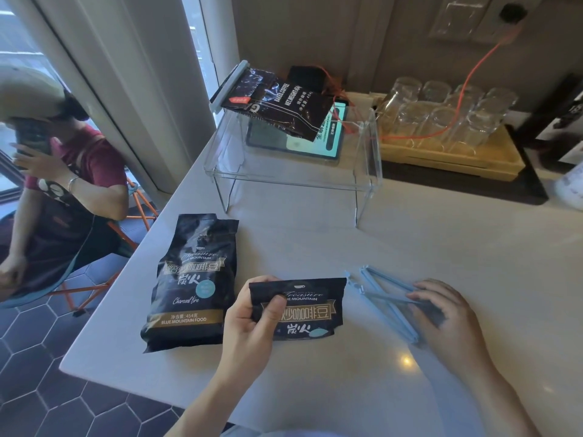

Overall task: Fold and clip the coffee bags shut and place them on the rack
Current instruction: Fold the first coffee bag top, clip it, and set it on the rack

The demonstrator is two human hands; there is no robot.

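A black coffee bag (307, 307) with its top folded down lies on the white counter (410, 247) in front of me. My left hand (252, 323) pinches its left folded edge. My right hand (448, 313) rests on two light-blue bag clips (383, 294) crossed on the counter to the right of that bag; whether it grips one I cannot tell. A second, unfolded black coffee bag (192, 282) lies flat to the left. On the clear acrylic rack (293, 171) at the back lies a third bag (280, 105), shut with a clip (228, 86) along its top.
A tablet (315, 143) lies under the rack. A wooden tray with several upturned glasses (441, 118) stands behind on the right, with an orange cable across it. A seated person (56, 171) is at the left, beyond the counter's edge.
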